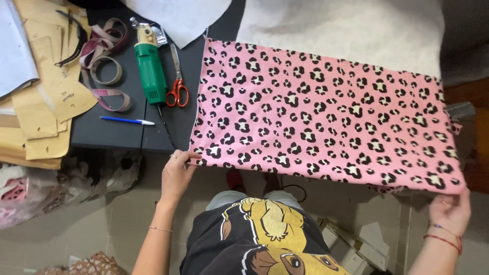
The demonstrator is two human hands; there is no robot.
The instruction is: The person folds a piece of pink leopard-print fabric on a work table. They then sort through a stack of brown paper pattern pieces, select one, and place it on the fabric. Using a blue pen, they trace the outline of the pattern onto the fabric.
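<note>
A dark worktop [109,130] fills the upper part of the head view, and over its right side lies a large rectangle of pink leopard-print fabric [326,114], spread flat with its long axis running left to right and tilting slightly down toward the right. Its near long edge hangs at or just past the worktop's front, and that edge is where both hands meet it: the left hand [177,173] pinches the near left corner with fingers closed on the cloth, and the right hand [451,210] grips the near right corner from below, fingers curled under the hem, though how tightly cannot be told. The hands sit well apart, one at each end of the same edge, so the fabric stretches away from the person toward the far side of the worktop. Left of the fabric lie brown paper pattern pieces [43,97], then a green electric cutter [150,71] lying lengthwise away from the person, a coiled measuring tape [104,66], red-handled scissors [177,86] just beside the fabric's left edge, and a blue pen [126,120] near the front.
</note>
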